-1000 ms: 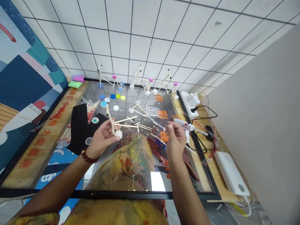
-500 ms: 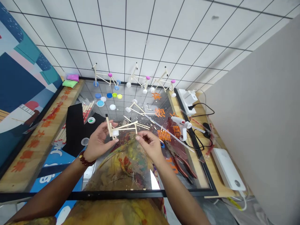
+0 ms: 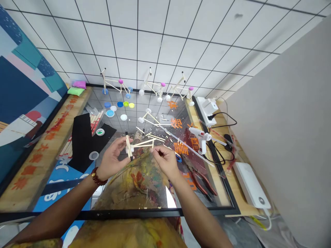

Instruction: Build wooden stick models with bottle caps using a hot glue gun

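Between my hands hangs a stick frame [image 3: 141,144] of pale wooden sticks, with a black-tipped crossbar and a white round cap at its left end. The fingers and thumb of my left hand [image 3: 115,153] hold the crossbar end. My right hand [image 3: 164,157] pinches the short stick at the frame's right end. Just beyond lies a similar half-built frame [image 3: 150,118] with white caps, among loose sticks [image 3: 156,137] and scraps on the glass tabletop [image 3: 152,198]. At the back stand three small stick tricycles [image 3: 113,82] with pink seats and cap wheels.
Right of my hands lie a white glue gun [image 3: 199,137], a clear glue stick [image 3: 186,146] and red-handled pliers [image 3: 203,182]. A power strip [image 3: 207,109] and white box [image 3: 252,186] sit farther right. Coloured caps [image 3: 120,104], black cloth [image 3: 82,137] and wrapped chopsticks [image 3: 96,122] are left.
The stick frame has shifted slightly right and towards me, and its crossbar end has turned, so the white cap now sits behind the bar. Both hands keep their hold.
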### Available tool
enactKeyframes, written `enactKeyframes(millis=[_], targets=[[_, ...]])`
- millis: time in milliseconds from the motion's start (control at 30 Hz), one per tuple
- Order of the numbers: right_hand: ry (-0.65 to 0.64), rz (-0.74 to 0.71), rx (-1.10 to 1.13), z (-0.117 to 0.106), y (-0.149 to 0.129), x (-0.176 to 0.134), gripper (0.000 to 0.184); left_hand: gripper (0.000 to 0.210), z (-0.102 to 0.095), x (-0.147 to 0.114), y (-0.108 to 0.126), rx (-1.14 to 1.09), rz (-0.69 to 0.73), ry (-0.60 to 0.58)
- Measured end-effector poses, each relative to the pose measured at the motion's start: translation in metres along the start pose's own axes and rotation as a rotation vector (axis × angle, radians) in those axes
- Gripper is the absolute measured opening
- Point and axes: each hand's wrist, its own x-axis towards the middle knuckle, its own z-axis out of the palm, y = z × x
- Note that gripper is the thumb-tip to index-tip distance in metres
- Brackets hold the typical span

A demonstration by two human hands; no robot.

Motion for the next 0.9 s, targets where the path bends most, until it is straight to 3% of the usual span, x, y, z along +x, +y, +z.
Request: enactKeyframes(millis=[633,900], targets=[[-0.064,-0.002,-0.082,-0.0071,0.0012,0.003,0.032,0.063,-0.0004,-0.0001,-0.0027,0.006,-0.034,0.022],[-0.014,0.049,-0.081,-0.0073,-0.0005,0.0027,0.034,0.065,0.0006,0.0027,0.004,-0.053,-0.048,0.071]])
